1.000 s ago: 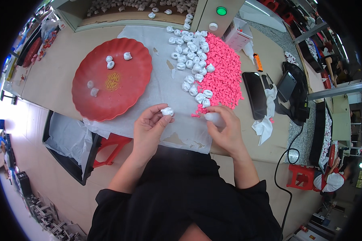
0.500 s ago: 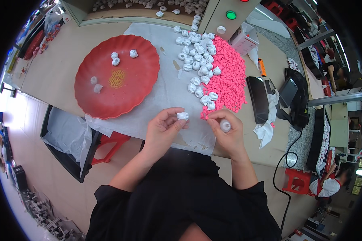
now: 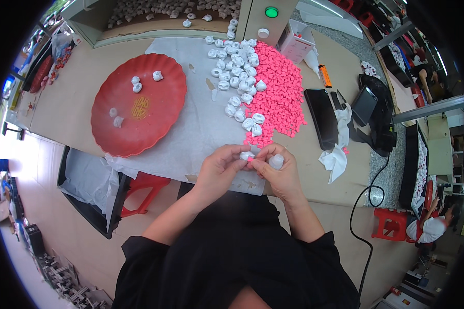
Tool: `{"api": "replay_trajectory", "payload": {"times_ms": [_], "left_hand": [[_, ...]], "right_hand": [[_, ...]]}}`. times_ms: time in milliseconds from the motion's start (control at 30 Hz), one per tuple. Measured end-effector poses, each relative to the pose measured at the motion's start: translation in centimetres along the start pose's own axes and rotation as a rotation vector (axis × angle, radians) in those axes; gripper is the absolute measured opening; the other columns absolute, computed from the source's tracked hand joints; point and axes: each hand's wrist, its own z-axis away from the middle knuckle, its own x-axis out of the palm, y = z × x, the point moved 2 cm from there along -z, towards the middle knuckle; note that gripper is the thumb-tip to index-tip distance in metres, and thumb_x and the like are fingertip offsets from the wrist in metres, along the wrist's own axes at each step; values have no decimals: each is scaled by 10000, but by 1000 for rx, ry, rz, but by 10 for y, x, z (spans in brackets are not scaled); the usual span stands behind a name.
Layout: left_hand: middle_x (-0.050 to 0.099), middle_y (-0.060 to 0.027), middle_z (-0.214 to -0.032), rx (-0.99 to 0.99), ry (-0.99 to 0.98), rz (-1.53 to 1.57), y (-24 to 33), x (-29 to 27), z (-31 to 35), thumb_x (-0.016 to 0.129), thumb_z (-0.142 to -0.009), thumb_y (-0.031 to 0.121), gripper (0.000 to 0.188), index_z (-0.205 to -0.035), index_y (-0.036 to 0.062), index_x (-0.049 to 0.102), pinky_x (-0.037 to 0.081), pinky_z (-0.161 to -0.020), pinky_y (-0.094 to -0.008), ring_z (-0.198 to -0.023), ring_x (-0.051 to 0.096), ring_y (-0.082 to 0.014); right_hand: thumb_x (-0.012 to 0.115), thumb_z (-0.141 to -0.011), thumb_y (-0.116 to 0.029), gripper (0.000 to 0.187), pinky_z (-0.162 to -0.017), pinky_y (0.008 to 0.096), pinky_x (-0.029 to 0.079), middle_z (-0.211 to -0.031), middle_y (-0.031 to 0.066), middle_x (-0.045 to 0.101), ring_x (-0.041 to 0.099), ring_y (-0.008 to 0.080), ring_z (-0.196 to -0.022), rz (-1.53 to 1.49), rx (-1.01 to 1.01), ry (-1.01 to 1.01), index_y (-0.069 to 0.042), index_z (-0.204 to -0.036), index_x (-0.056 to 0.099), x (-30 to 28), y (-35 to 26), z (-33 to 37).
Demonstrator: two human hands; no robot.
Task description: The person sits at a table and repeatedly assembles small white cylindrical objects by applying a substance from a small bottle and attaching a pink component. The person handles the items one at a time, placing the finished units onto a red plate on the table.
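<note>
Between the thumb and fingers of my left hand (image 3: 219, 170) is a small rounded white piece (image 3: 246, 155). My right hand (image 3: 282, 177) pinches a tiny pink piece (image 3: 250, 159) right against it; whether the two are joined I cannot tell. The same hand also keeps a small whitish bottle (image 3: 276, 161) tucked in its curled fingers. Just beyond my hands lies a spread of pink pieces (image 3: 281, 87), with many similar white pieces (image 3: 237, 60) along its left side on a white paper sheet (image 3: 191, 129).
A red scalloped plate (image 3: 160, 121) with several white pieces stands left. On the right are a black phone (image 3: 321, 118), crumpled tissue (image 3: 335, 162), an orange lighter (image 3: 325, 76) and a white box (image 3: 297, 41). A cabinet with a green button (image 3: 271, 12) closes off the back.
My right hand has left the pink pile with a pink piece and come to the white piece in my left hand. The view has shifted slightly.
</note>
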Motion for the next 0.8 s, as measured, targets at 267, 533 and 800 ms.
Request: {"api": "replay_trajectory", "payload": {"times_ms": [267,533,800], "left_hand": [[575,-83,-966,-37,-23,52,8,1,0,473,-843,-73,257,-1090,-24,521,479,-789,-259,-869,585,-137],[605,-66,-924,-127,-38,4,4,-6,1,506,-846,-32,243,-1086,-24,543,470,-756,-242,-834,577,-112],[601,-54,-909,-101,-27,-29,5,-5,0,521,-850,-10,247,-1095,-15,548,462,-734,-232,-800,566,-100]], "right_hand": [[629,-782,-12,142,-668,232,489,-827,68,594,606,115,-737,49,50,11,15,-900,554,-3,1,-2],[688,-748,-59,149,-650,222,467,-796,57,635,579,83,-729,263,49,93,10,-868,634,-1,-3,-1],[669,-761,-46,97,-638,225,454,-786,49,638,575,82,-726,375,-117,76,-4,-845,645,-1,-1,-1]]}}
